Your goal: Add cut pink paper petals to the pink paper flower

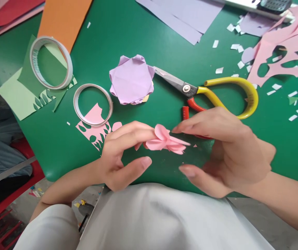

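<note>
Left hand (pixel 111 156): pink flower (pixel 161 139) at fingertips, grip unclear; right hand (pixel 234 149): wide. Beyond left: tape roll (pixel 110 108) overlapping pink scrap (pixel 94 115). Scissors (pixel 190 90), part-hidden behind right.

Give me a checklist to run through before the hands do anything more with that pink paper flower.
1. Pink paper flower at the left hand: ok, against its fingers, thumb apart.
2. Right hand open: ok, thumb and forefinger stand apart.
3. Right forefinger touching the flower: cannot tell from this angle.
4. Scissors well away from the hands: not ok, the right hand partly covers their handles.
5. White scraps gathered up: not ok, they lie scattered.
6. Petals firmly fixed: cannot tell.
</note>
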`<state>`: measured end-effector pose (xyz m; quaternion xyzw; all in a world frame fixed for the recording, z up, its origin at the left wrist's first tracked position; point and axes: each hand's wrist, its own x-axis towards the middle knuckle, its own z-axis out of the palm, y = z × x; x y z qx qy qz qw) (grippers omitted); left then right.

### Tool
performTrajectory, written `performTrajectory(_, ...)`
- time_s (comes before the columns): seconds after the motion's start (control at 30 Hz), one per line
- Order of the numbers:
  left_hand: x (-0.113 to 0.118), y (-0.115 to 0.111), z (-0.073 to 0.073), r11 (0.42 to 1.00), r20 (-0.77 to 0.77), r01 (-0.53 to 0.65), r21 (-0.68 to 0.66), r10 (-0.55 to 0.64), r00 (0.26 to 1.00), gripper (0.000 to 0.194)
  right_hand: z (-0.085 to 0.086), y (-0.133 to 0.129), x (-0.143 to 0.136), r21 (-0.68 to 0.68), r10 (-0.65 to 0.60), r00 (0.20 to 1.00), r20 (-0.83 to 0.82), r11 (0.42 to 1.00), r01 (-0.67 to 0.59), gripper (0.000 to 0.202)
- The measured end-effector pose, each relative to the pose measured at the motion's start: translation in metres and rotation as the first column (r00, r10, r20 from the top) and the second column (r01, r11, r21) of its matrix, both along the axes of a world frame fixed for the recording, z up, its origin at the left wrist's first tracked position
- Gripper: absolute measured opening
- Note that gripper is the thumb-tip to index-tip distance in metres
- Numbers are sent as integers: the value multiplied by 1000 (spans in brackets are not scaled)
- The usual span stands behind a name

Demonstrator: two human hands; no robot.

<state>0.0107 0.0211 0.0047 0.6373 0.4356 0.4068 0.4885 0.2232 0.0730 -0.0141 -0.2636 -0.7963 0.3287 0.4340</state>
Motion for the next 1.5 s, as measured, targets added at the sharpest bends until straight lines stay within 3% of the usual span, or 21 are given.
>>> performTrajectory(0.13, 5, 2, -5, 951, -134, 3, 309, 41, 990, 32, 7, -5, -1, -164, 108, 993, -45, 980, -114, 41)
performTrajectory(0.27, 9, 1, -8, 898, -268, -8, 440, 140, 953, 35, 15, -6, 2, -181, 142, 990, -2, 973, -140, 39)
performTrajectory(0.6, 6, -1, -11, 832, -466, 40, 553, 268, 843, 41, 14, -11, -1, -280, 46, 996, -77, 958, -66, 49)
performTrajectory(0.73, 5, -2, -12, 835, -489, 23, 549, 298, 820, 36, 14, -13, -4, -332, -5, 992, -127, 943, -38, 42)
performTrajectory(0.87, 4, 0, -10, 833, -500, 28, 552, 304, 811, 36, 14, -14, -4, -379, -45, 997, -68, 925, 16, 33)
performTrajectory(1.0, 3, 3, -8, 853, -523, 34, 521, 288, 802, 38, 11, -9, 2, -256, 9, 993, 119, 967, 22, 22)
performTrajectory(1.17, 3, 2, -11, 880, -561, 3, 474, 300, 772, 31, -1, -2, 5, 82, -111, 926, 360, 993, 87, 30)
performTrajectory(1.3, 3, 2, -16, 883, -593, -11, 470, 324, 737, 31, -9, -1, 5, 138, -141, 880, 453, 987, 87, 33)
performTrajectory(1.5, 3, 2, -16, 887, -597, -23, 461, 329, 732, 30, -13, -1, 6, 182, -168, 882, 440, 979, 96, 41)
